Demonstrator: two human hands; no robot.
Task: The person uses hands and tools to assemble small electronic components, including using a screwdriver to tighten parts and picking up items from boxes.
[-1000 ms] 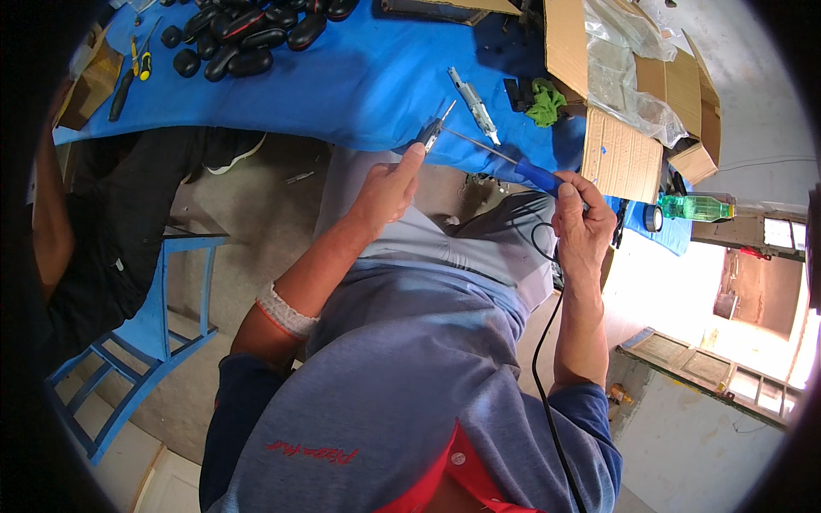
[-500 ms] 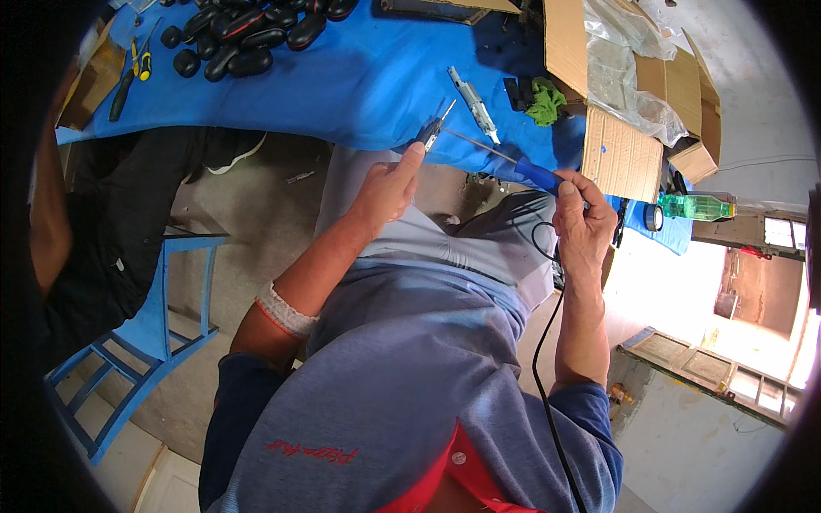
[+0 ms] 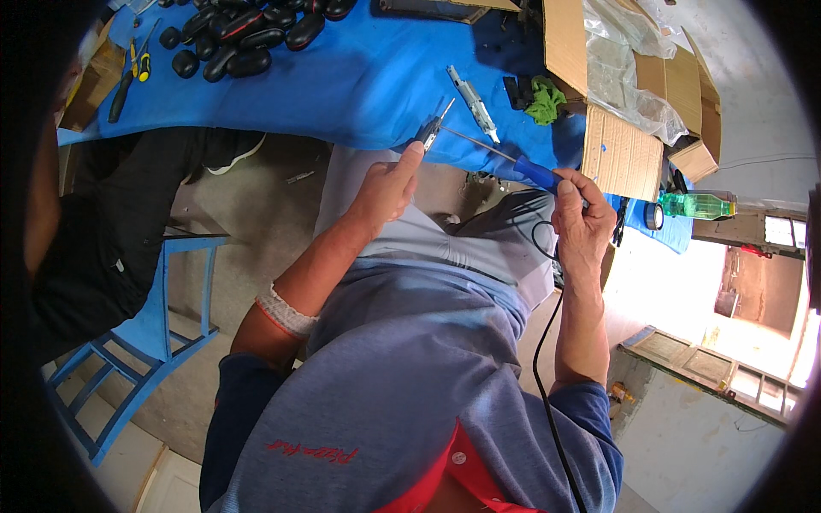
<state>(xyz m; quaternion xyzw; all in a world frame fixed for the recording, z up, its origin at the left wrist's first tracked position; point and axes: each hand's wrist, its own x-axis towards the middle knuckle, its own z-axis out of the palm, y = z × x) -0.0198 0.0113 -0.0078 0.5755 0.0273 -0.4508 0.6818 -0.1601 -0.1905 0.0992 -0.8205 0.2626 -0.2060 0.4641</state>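
Note:
My left hand [image 3: 387,190] is closed around a small dark mechanical part [image 3: 430,132] with a thin metal rod sticking out of its far end. My right hand [image 3: 583,215] grips the blue handle of a screwdriver [image 3: 536,173]. The screwdriver's long shaft points left, and its tip meets the part in my left hand. Beyond the shaft, a long silver-grey metal mechanism [image 3: 474,103] lies on the blue cloth of the table [image 3: 342,94]. Which exact spot the tip touches is too small to tell.
Black rounded casings [image 3: 250,61] are heaped at the far left. Yellow-and-black screwdrivers [image 3: 144,65] lie beside them. A green cloth [image 3: 545,101] and an opened cardboard box [image 3: 623,145] stand right, with a green bottle [image 3: 697,206] beyond. At left, a person in dark trousers [image 3: 107,222] sits by a blue chair [image 3: 162,299].
Both my hands, the part and the screwdriver stay almost exactly where they were. The person at the left has shifted an arm slightly.

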